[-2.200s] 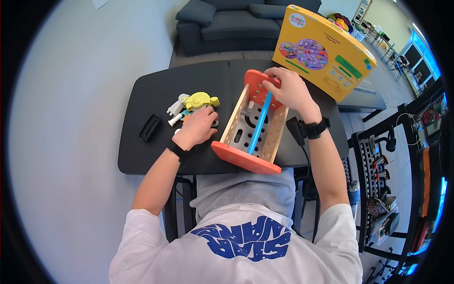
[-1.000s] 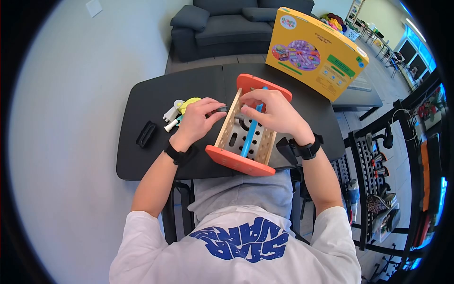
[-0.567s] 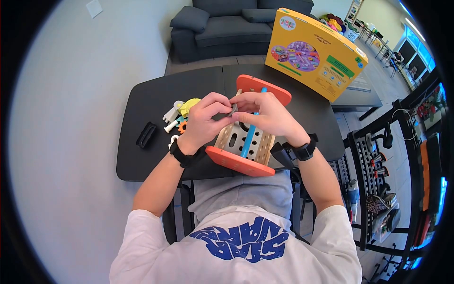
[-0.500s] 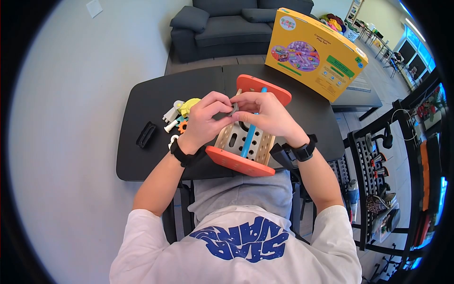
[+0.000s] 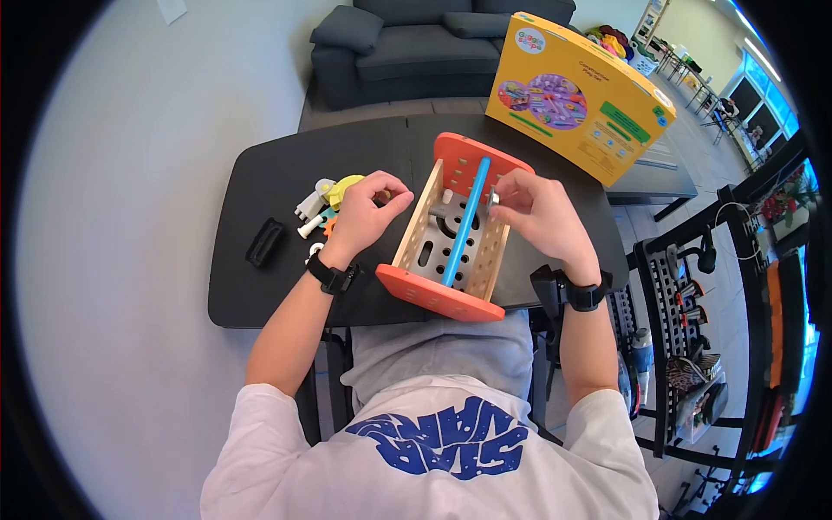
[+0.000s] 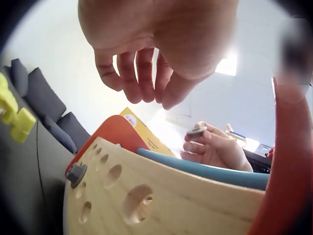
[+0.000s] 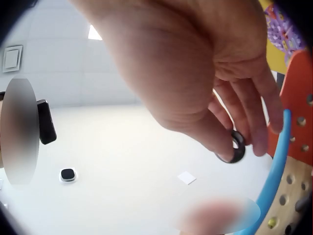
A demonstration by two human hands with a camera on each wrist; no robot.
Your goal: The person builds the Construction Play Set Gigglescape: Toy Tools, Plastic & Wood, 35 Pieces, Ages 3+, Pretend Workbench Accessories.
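Observation:
A toy toolbox has red end panels (image 5: 440,293), wooden sides with holes (image 6: 166,188), a blue handle bar (image 5: 466,221) and a grey perforated base. My right hand (image 5: 548,218) is over its right side, pinching a small dark grey ring (image 7: 238,155) between thumb and fingers. Beside the left wooden side hovers my left hand (image 5: 362,221), its fingers loosely bent and holding nothing. A grey bolt head (image 6: 76,174) sits against the outside of that side, near the far red panel. Left of the left hand lie toy pieces, among them a yellow one (image 5: 342,191) and a white bolt (image 5: 310,227).
A black case-like object (image 5: 265,243) lies at the left of the black table (image 5: 286,165). The yellow play-set box (image 5: 576,104) stands upright behind the toolbox. Beyond are a grey sofa (image 5: 425,61) and, to the right, a black rack (image 5: 672,303).
My left hand has left the toy pieces and my right the far red panel. Both met over the toolbox at the grey ring, then parted; the ring went right with my right hand.

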